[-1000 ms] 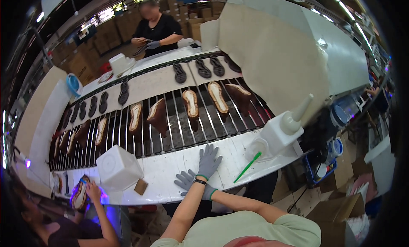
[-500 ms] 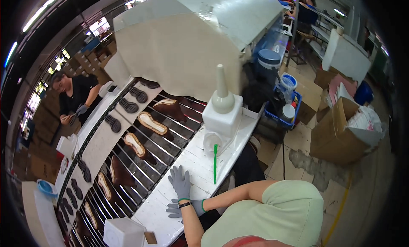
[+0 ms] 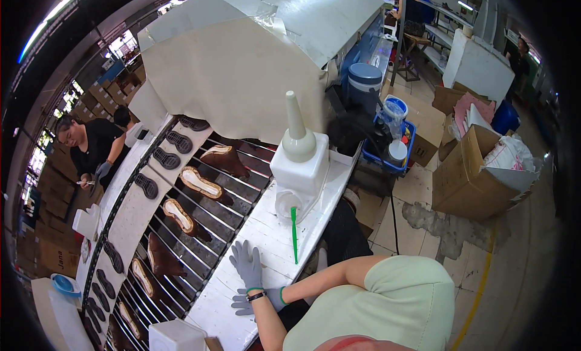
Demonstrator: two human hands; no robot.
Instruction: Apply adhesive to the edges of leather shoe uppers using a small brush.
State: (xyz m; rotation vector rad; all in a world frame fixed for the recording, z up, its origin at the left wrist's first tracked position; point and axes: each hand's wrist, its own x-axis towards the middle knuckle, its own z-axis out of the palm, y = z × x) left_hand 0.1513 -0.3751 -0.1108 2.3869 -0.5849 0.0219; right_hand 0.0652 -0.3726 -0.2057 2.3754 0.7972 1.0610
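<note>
Both my hands wear grey gloves with green cuffs and rest on the white ledge (image 3: 227,302). My left hand (image 3: 247,265) lies flat with its fingers spread, beside the metal rods. Beneath my left wrist, which bears a dark band, my right hand (image 3: 275,298) lies crossed, its outstretched fingers showing on the far side; the wrist hides part of it. Neither hand holds anything. Farther along the ledge stands a white square bottle (image 3: 299,166) with a tall cone nozzle. A small round cup (image 3: 290,201) is at its foot, and a green brush (image 3: 295,236) leans on the cup.
Shoe uppers (image 3: 200,183) lie bottom up on the rod conveyor (image 3: 224,230). Dark soles (image 3: 146,186) line the belt beyond. A covered machine housing (image 3: 230,66) stands ahead. A co-worker (image 3: 100,145) stands across the line. At right are a blue basket (image 3: 393,151) and a cardboard box (image 3: 469,175).
The view has shifted slightly, so most things sit a little farther left. Across the line, the co-worker's hands have moved. My hands stay crossed on the ledge.
</note>
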